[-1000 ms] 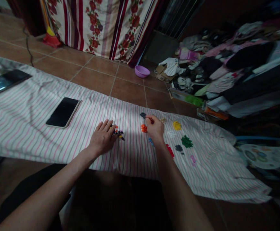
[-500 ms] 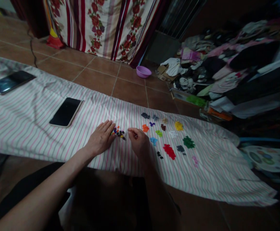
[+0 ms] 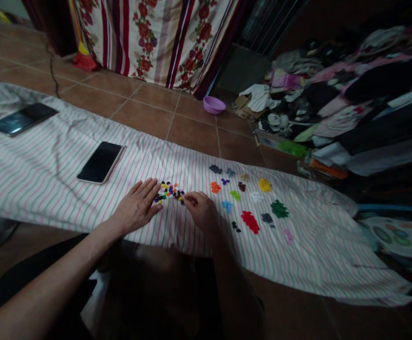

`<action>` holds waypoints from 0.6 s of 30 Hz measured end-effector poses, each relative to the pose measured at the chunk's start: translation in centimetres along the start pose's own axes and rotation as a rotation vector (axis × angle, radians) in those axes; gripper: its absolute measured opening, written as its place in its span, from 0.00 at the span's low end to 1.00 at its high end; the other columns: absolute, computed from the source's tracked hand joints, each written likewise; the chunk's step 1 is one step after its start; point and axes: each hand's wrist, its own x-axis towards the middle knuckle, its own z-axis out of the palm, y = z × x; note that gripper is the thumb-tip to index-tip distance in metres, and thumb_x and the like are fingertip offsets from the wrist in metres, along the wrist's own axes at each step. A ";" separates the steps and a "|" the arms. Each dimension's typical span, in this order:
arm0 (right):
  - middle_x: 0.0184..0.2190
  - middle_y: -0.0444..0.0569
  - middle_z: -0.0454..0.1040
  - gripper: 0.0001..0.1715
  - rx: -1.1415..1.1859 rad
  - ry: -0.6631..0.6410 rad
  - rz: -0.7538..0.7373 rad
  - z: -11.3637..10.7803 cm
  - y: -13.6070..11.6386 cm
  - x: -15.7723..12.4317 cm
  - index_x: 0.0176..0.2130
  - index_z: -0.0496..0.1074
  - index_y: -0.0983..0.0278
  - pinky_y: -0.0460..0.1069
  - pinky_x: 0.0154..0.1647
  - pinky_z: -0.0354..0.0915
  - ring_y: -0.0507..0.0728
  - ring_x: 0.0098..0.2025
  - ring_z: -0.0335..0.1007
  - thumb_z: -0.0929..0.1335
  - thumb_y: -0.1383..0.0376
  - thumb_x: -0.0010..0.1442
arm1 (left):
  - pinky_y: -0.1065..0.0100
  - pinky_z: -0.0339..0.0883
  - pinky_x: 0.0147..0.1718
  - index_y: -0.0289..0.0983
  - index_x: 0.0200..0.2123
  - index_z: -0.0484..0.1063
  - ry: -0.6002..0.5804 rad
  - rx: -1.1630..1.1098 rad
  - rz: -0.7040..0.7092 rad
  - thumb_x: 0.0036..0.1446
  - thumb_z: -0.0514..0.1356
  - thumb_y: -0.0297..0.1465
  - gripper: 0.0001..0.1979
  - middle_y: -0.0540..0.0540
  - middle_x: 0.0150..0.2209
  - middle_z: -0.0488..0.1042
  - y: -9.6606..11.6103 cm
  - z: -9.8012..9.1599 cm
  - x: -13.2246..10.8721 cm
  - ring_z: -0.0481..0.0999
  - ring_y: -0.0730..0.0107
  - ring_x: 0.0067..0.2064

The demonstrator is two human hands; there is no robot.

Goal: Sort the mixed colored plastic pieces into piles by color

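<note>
A small mixed pile of tiny coloured pieces (image 3: 169, 191) lies on a pink-striped cloth (image 3: 50, 174). My left hand (image 3: 137, 207) rests flat beside the pile on its left, fingers stretched out. Just right of the pile is my right hand (image 3: 201, 210), its fingers pinched together at the pile's edge; what they pinch is too small to name. Sorted little heaps lie further right: orange (image 3: 213, 187), light green (image 3: 234, 194), blue (image 3: 227, 206), red (image 3: 250, 221), yellow (image 3: 264, 184), dark green (image 3: 279, 208) and others.
A black phone (image 3: 100, 162) lies on the cloth to the left, a tablet (image 3: 21, 118) further left. Beyond are tiled floor, a purple bowl (image 3: 214, 105), a floral curtain (image 3: 156, 38) and heaps of clothes (image 3: 326, 94) at the right.
My right hand has come back from the sorted heaps to the right edge of the mixed pile. My left hand slid slightly left and uncovered more of the pile.
</note>
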 end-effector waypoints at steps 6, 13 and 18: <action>0.31 0.47 0.74 0.05 0.032 -0.017 -0.005 0.0 0.3 0.1 0.35 0.75 0.64 0.46 0.34 0.66 0.52 0.31 0.70 0.69 0.70 0.56 | 0.49 0.50 0.64 0.32 0.64 0.55 -0.021 0.050 -0.002 0.68 0.44 0.44 0.29 0.35 0.65 0.59 -0.5 -0.3 -0.6 0.54 0.55 0.68; 0.31 0.47 0.74 0.06 0.039 -0.041 -0.026 0.0 0.4 0.5 0.36 0.76 0.64 0.46 0.33 0.65 0.52 0.31 0.70 0.70 0.71 0.56 | 0.50 0.49 0.64 0.33 0.65 0.56 -0.100 0.056 -0.033 0.67 0.42 0.47 0.31 0.36 0.66 0.58 -0.9 -0.6 -0.3 0.54 0.54 0.68; 0.31 0.46 0.74 0.06 0.038 -0.050 -0.060 -0.1 0.5 0.7 0.35 0.76 0.64 0.46 0.34 0.64 0.52 0.31 0.69 0.69 0.72 0.55 | 0.49 0.49 0.64 0.34 0.64 0.57 -0.147 -0.026 -0.043 0.66 0.43 0.49 0.32 0.37 0.66 0.58 -1.3 -1.0 -0.1 0.52 0.54 0.69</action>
